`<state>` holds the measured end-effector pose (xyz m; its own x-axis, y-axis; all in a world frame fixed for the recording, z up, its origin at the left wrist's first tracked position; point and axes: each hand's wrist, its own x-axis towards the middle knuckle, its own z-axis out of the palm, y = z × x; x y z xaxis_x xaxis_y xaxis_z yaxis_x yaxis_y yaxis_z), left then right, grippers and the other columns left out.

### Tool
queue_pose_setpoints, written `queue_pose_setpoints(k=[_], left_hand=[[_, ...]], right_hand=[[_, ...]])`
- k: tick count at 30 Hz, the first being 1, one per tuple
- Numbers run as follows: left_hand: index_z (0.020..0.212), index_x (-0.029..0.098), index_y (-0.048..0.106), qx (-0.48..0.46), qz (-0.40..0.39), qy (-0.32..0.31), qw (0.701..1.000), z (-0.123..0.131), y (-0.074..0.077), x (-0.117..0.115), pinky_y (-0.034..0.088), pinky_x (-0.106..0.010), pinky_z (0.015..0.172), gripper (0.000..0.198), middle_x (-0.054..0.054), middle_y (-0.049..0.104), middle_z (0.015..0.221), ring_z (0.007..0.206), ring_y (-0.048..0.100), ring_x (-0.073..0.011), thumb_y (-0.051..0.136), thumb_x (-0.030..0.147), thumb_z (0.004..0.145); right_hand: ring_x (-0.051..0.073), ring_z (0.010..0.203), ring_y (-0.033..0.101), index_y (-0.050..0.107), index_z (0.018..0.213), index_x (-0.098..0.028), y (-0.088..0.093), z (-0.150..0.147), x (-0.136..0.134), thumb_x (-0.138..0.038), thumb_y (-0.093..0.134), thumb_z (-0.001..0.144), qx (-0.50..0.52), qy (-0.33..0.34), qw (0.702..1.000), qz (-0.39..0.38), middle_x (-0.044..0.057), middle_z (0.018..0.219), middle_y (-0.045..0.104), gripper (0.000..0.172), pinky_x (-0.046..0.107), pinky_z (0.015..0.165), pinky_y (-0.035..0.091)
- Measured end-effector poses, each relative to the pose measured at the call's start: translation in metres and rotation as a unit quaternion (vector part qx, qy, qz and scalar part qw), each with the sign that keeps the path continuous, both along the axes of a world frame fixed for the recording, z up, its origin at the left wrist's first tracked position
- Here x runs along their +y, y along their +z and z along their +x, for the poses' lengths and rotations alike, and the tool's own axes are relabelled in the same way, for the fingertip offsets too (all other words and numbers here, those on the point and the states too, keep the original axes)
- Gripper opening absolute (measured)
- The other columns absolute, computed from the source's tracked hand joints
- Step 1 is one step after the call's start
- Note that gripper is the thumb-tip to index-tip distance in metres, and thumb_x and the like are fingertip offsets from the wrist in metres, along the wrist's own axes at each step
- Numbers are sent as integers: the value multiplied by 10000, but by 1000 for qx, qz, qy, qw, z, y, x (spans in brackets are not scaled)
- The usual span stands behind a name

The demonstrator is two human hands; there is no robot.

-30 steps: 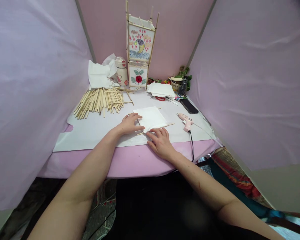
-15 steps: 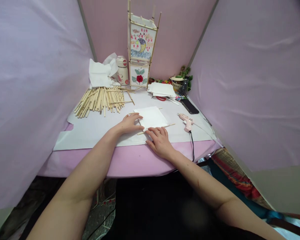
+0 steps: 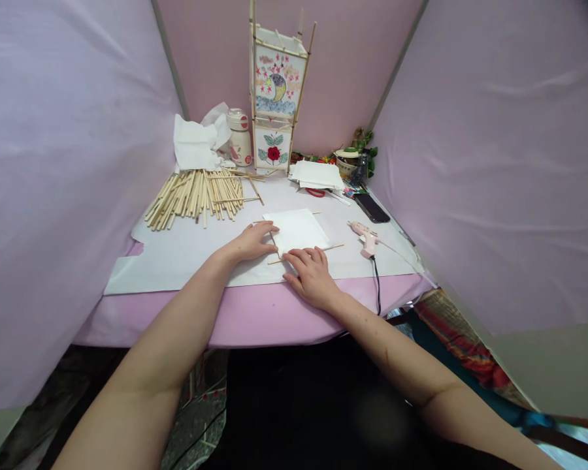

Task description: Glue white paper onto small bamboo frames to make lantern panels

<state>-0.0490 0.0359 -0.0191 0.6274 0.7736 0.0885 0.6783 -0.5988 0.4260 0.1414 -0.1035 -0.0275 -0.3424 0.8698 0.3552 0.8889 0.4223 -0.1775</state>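
Note:
A white square of paper [image 3: 298, 228] lies on the table over thin wooden sticks. One stick [image 3: 330, 247] pokes out from under its near right edge. My left hand [image 3: 249, 243] lies flat at the paper's left edge, fingers stretched out and pressing there. My right hand [image 3: 310, 275] rests palm down at the paper's near edge, fingers spread on the paper and the stick. Neither hand grips anything.
A heap of wooden sticks [image 3: 196, 194] lies at the back left. A tall painted paper lantern [image 3: 276, 98] stands at the back, a white jar [image 3: 238, 138] and crumpled tissue [image 3: 195, 143] beside it. A pink glue gun [image 3: 365, 237], phone [image 3: 371, 208], paper stack [image 3: 316, 174] and red scissors [image 3: 314, 192] sit on the right.
Both hands stay on the paper's edges with only small shifts of the fingers. The paper and sticks have not visibly moved.

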Motion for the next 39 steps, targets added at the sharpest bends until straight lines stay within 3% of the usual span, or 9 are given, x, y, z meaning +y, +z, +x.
queue_pose_setpoints(k=[8, 18, 24, 31, 39], left_hand=[[1315, 155, 535, -28, -10, 2, 1000, 0, 1, -1, 250, -340, 1144, 586, -112, 446, 1457, 1378, 349, -232, 552, 407, 786], [1313, 169, 537, -17, -41, 15, 999, 3, 10, -10, 205, -430, 1152, 630, -129, 406, 1485, 1407, 291, -269, 436, 587, 853], [1334, 168, 510, 16, -35, 9, 999, 5, 13, -13, 140, -464, 1165, 780, -141, 347, 1517, 1422, 256, -301, 501, 710, 772], [1353, 193, 483, 50, -37, 6, 998, 6, 15, -16, 86, -488, 1170, 716, -142, 274, 1553, 1440, 221, -274, 556, 597, 766], [1370, 212, 461, 58, -45, -3, 997, 3, 14, -13, 73, -518, 1167, 685, -141, 242, 1567, 1451, 196, -263, 563, 539, 777]], right_hand=[[283, 1123, 448, 566, 1244, -221, 3, -8, 9, -456, 526, 932, -15, -19, 1000, 11, 91, 1199, 594, 392, 494, 1105, 197], [283, 1105, 463, 566, 1239, -212, 4, -13, 11, -477, 557, 913, -24, -31, 999, 20, 99, 1178, 593, 420, 504, 1105, 196], [252, 1104, 473, 594, 1210, -181, 3, 6, 6, -334, 475, 968, 41, -38, 997, 59, 92, 1174, 613, 310, 458, 1096, 238], [248, 1136, 483, 603, 1208, -187, -2, 34, 1, -260, 469, 964, 49, -13, 997, 53, 90, 1219, 611, 289, 455, 1086, 285], [257, 1167, 502, 562, 1275, -183, -4, 33, 10, -286, 478, 961, 39, 38, 998, 24, 103, 1250, 604, 340, 474, 1074, 336]])
